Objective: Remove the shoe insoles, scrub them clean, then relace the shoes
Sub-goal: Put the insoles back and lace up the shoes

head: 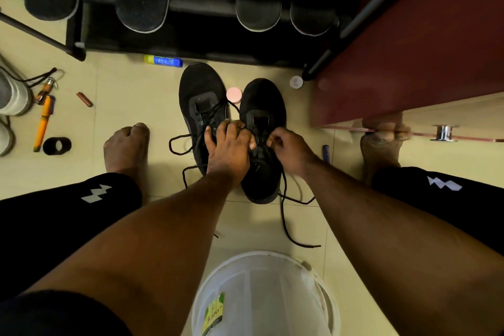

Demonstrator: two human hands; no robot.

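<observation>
While both hands' fingers pinch the lace (pixel 256 131), left hand (pixel 227 144), right hand (pixel 289 144), shoes (pixel 261 144) touching, bucket (pixel 261 262) near

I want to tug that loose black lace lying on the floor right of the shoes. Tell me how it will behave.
The lace looks thin and limp, lying in loose curves on the tile floor, so it will likely flop and trail rather than hold shape. It runs up into the right shoe, where both hands work, so a tug may drag the shoe or the lacing.

You had a white bucket (pixel 266 297) near you, an orange pen (pixel 43 124) and a pink lid (pixel 234 94) on the floor (pixel 131 84).
</observation>
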